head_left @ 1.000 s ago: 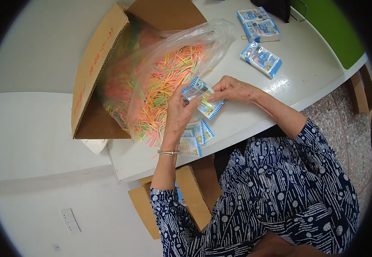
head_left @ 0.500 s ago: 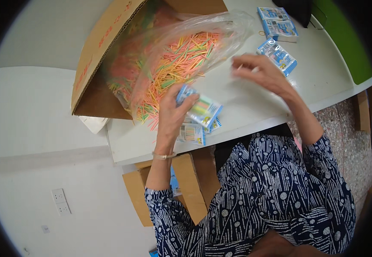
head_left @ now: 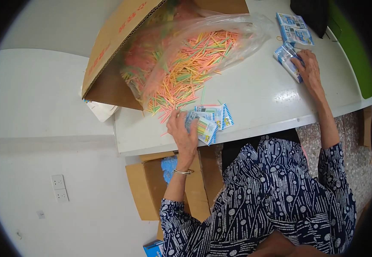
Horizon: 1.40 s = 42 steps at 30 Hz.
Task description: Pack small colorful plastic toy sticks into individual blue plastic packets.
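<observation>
My left hand (head_left: 182,132) rests at the near edge of the white table, its fingers apart and its thumb touching the left end of a small blue-and-white packet (head_left: 204,128). Coloured sticks show through that packet's clear window. It lies on a few similar packets (head_left: 227,118), overlapping in a small pile. Farther right, my right hand (head_left: 309,73) is closed on the right side of another blue-and-white packet (head_left: 285,59), fingers bent over its edge. Beyond my left hand, loose pink, yellow and green thin sticks (head_left: 186,77) spill from a clear plastic bag (head_left: 254,38).
A large cardboard box (head_left: 113,92) lies on its side around the bag. More packets (head_left: 296,30) lie at the far right, near a black item (head_left: 308,13) and a green surface (head_left: 353,51). Below the table edge stands an open carton (head_left: 141,192) with blue items inside.
My left hand has lowered the packet it held onto the pile and loosened its fingers. My right hand has moved right and taken hold of a packet there. The view has shifted slightly.
</observation>
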Each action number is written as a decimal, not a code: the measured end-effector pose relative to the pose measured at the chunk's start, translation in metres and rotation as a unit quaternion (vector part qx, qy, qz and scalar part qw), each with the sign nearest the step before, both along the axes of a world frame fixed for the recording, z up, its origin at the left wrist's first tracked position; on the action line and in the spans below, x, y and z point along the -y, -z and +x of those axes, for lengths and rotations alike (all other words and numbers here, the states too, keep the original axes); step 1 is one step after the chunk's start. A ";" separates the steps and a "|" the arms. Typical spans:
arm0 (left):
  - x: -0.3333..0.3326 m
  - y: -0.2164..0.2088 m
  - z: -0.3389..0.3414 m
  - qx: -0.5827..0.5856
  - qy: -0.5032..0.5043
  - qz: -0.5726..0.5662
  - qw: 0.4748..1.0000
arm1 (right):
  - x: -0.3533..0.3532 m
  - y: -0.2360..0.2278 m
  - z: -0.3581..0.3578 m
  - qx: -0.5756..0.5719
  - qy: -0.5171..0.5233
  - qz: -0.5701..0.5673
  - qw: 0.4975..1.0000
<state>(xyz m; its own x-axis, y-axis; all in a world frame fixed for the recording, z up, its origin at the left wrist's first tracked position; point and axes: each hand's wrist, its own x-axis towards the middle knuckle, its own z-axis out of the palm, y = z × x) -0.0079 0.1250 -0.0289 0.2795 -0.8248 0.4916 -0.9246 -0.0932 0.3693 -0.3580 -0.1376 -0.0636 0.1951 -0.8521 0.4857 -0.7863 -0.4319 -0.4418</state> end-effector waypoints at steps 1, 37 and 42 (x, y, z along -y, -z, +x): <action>0.003 -0.005 0.006 -0.010 0.009 -0.004 1.000 | 0.005 0.003 0.002 0.006 -0.009 -0.007 1.000; 0.100 -0.077 0.047 -0.065 0.031 0.109 0.991 | -0.055 -0.048 0.111 0.388 -0.289 0.357 0.799; 0.129 -0.069 0.026 -0.556 0.131 0.043 0.820 | -0.054 -0.034 0.153 0.626 -0.258 0.502 0.538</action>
